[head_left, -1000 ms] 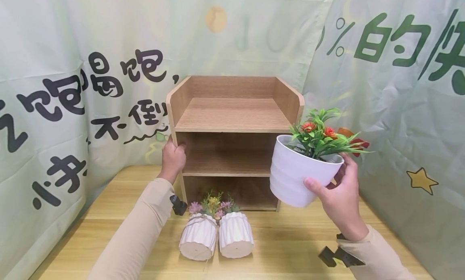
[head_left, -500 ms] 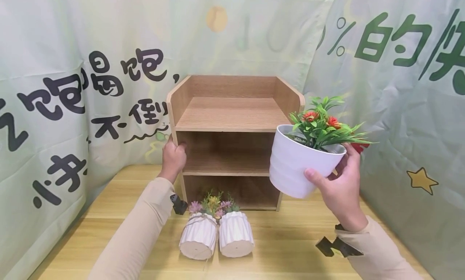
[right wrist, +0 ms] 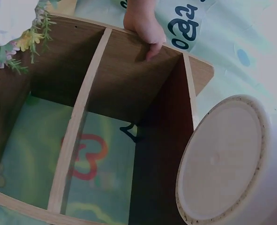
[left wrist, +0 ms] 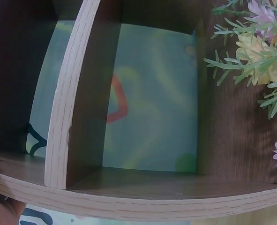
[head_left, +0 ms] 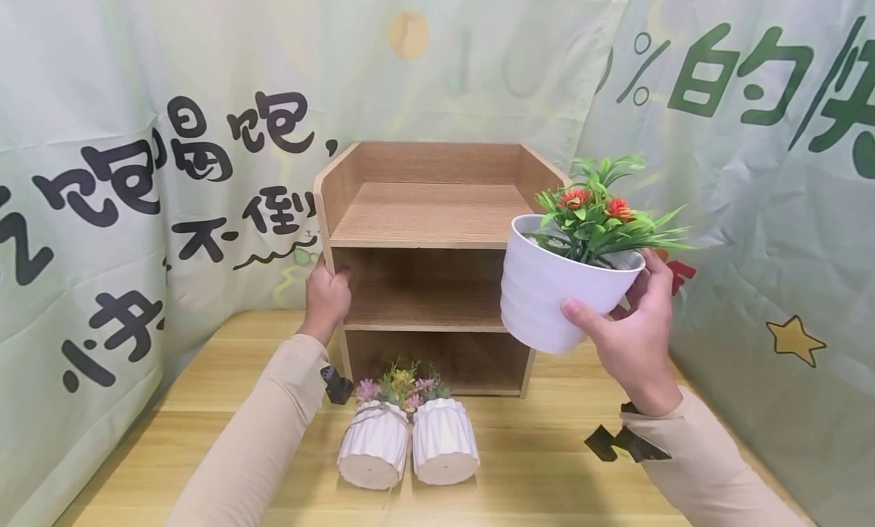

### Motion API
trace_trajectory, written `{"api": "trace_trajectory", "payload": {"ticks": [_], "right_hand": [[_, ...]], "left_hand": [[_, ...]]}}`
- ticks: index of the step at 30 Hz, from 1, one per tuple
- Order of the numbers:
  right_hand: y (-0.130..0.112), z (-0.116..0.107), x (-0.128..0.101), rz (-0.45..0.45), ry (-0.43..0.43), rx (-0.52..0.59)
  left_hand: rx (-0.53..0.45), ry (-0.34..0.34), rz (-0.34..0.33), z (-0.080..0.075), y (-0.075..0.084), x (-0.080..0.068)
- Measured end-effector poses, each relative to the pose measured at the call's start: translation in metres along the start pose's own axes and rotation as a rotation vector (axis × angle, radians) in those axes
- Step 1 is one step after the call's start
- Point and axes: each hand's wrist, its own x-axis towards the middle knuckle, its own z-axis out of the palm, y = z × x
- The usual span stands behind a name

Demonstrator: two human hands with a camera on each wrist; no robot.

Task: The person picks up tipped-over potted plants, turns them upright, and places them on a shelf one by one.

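Observation:
My left hand [head_left: 325, 301] grips the left side panel of a wooden desktop shelf [head_left: 427, 216] in the head view, thumb on the inner face. The same hand shows at the top of the right wrist view, on the panel's edge. On the right, my right hand [head_left: 637, 343] holds a white flower pot [head_left: 547, 299] in the air, thumb on its front. Red flowers and green leaves [head_left: 591, 223] stand out of the slightly tilted pot, which hangs before the shelf's right side. Its round base [right wrist: 218, 159] faces the right wrist camera. My far fingers are partly hidden behind the pot.
Two small white fluted pots, a left one [head_left: 372, 447] and a right one [head_left: 446, 443], lie tipped on the wooden table [head_left: 547, 466], their pink and yellow flowers towards the shelf. Printed cloth [head_left: 738, 208] hangs behind and on both sides.
My right hand has raised the flower pot and brought it slightly left, nearer the shelf's top level. My left hand keeps its grip on the side panel, and the small pots have not moved.

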Motion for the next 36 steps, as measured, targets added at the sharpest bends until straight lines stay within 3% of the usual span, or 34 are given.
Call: {"api": "trace_trajectory", "payload": {"ticks": [9, 22, 36], "right_hand": [[-0.001, 0.008, 0.009, -0.062, -0.005, 0.045], [-0.003, 0.016, 0.021, -0.12, 0.008, 0.009], [-0.005, 0.027, 0.033, -0.121, 0.048, -0.042]], "left_hand": [[-0.007, 0.007, 0.015, 0.001, -0.002, 0.0], [0.019, 0.012, 0.02, 0.0, 0.0, 0.0], [0.01, 0.019, 0.012, 0.001, -0.003, 0.001]]}}
